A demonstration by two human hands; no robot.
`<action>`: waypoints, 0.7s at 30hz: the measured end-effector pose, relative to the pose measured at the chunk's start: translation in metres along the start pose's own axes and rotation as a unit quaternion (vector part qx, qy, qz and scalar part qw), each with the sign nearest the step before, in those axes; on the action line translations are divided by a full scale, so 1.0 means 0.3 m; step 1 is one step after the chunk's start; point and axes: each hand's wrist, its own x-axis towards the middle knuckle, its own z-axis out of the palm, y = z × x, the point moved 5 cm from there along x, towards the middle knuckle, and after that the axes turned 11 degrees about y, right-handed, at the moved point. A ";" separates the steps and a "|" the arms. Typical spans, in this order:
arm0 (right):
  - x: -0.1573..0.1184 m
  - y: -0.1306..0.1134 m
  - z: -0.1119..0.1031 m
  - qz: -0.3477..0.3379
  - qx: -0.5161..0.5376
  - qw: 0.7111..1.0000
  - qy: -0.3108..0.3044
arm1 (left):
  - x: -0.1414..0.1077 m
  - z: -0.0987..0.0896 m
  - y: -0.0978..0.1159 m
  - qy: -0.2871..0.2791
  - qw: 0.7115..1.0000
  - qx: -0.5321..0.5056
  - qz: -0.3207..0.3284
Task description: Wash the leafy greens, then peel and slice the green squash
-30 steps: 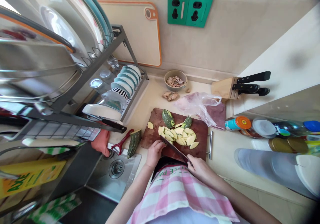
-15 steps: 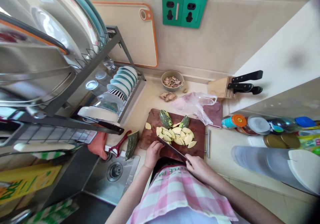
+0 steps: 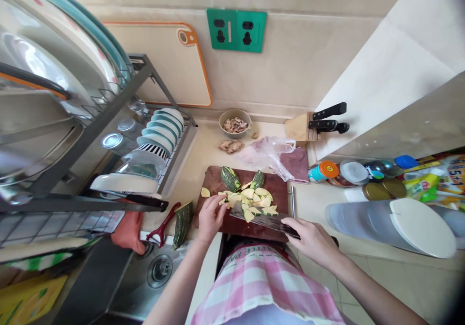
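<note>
Two uncut green striped squash chunks [image 3: 231, 178] remain at 12 o'clock on the dark wooden cutting board [image 3: 218, 179]; most lies as pale yellow squash slices [image 3: 254, 200] mid-board. Right hand [image 3: 308, 238] grips the broad steel cleaver [image 3: 267, 221], some slices resting on its blade. Left hand [image 3: 209, 214], fingers curled, touches the pile. At 12, the small beige bowl [image 3: 235, 121] holds brownish pieces.

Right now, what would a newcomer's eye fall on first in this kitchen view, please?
Probably the pale squash slices heaped on the dark wooden cutting board at centre, with the right hand laying a cleaver flat under some and the left hand beside them. Next, the green wall sockets above.
</note>
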 end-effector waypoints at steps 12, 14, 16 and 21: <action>0.112 -0.221 0.014 -0.127 -0.204 0.970 0.024 | 0.085 0.133 0.220 -0.394 0.880 -0.102 0.246; 0.111 -0.227 0.028 -0.139 -0.219 0.966 0.027 | 0.089 0.145 0.187 -0.404 0.880 -0.111 0.225; 0.109 -0.228 0.036 -0.138 -0.224 0.964 0.027 | 0.095 0.153 0.159 -0.407 0.880 -0.118 0.215; 0.095 -0.237 0.030 -0.130 -0.224 0.966 0.030 | 0.118 0.167 0.098 -0.364 0.896 -0.114 0.228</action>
